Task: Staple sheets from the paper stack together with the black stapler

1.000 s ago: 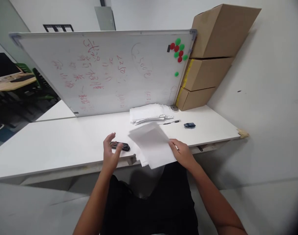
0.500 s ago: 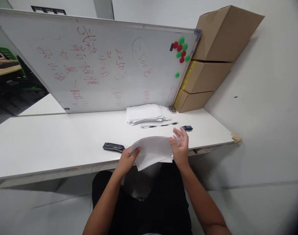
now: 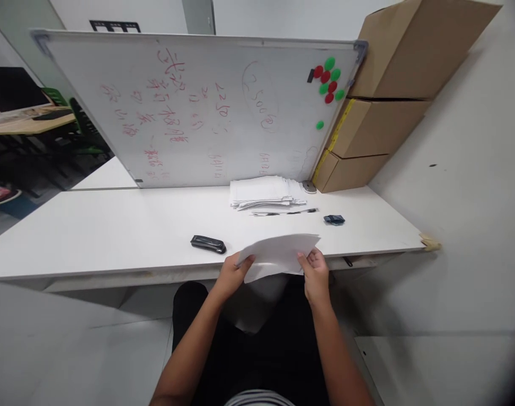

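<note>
White sheets of paper [image 3: 278,256] hang between my hands at the table's front edge, bowed slightly along the top. My left hand [image 3: 235,274] is closed on their left side, thumb on top. At the right side, my right hand [image 3: 315,276] pinches the sheets with the thumb in front and fingers behind. A black stapler [image 3: 208,243] lies on the table just left of my left hand. Beyond the sheets rests a thick stack of white paper [image 3: 261,192], with a thin pen-like item [image 3: 285,212] along its near side.
A small dark packet [image 3: 334,220] lies right of the stack on the white table [image 3: 156,225]. Behind stands a whiteboard [image 3: 223,113] with red writing and round magnets. Several cardboard boxes [image 3: 359,127] are piled at the right by the wall. A grey round item [image 3: 309,186] sits near them.
My right hand has gone from loosely spread fingers to pinching the sheets' right side. The sheets now look more level. The camera view has shifted, so the scene sits farther right.
</note>
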Motion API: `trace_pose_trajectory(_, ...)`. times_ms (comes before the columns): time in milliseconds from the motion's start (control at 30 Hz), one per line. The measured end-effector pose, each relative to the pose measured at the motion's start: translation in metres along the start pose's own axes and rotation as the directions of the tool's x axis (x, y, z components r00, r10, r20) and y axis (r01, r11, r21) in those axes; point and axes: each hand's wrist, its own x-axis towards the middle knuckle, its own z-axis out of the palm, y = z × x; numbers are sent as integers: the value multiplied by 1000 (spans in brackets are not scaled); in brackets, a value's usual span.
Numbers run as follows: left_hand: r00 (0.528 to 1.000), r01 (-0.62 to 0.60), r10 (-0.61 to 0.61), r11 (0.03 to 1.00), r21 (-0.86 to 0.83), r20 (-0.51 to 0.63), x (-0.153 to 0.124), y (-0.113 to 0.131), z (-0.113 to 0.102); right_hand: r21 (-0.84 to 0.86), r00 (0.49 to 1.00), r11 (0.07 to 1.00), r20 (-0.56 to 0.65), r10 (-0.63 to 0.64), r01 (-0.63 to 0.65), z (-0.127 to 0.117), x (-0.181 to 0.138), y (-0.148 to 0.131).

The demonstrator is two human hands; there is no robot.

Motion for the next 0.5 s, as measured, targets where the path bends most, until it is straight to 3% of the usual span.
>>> trace_pose_trajectory(100,977,-213,213,965,150,13,2,2,-4,-103,997,993,47,-57,61,-5,2,-7)
trace_pose_trajectory(200,941,-316,338,881,352,0,10,-7,-5,-277,992,953,63,-106,119,0,1,-10)
trace_pose_trajectory(267,934,-325,356,833,448,16,14,-17,-3,-320,987,934,86,-139,159,6,-2,-8)
trace_pose_trajectory(367,947,-268,321,835,481,-30,11,-29,3,-423,977,881,61,-206,212,10,-6,-3)
trace_pose_trajectory(500,970,-170,232,853,494,-67,4,-24,5,-528,980,825,113,-167,201,10,-8,2)
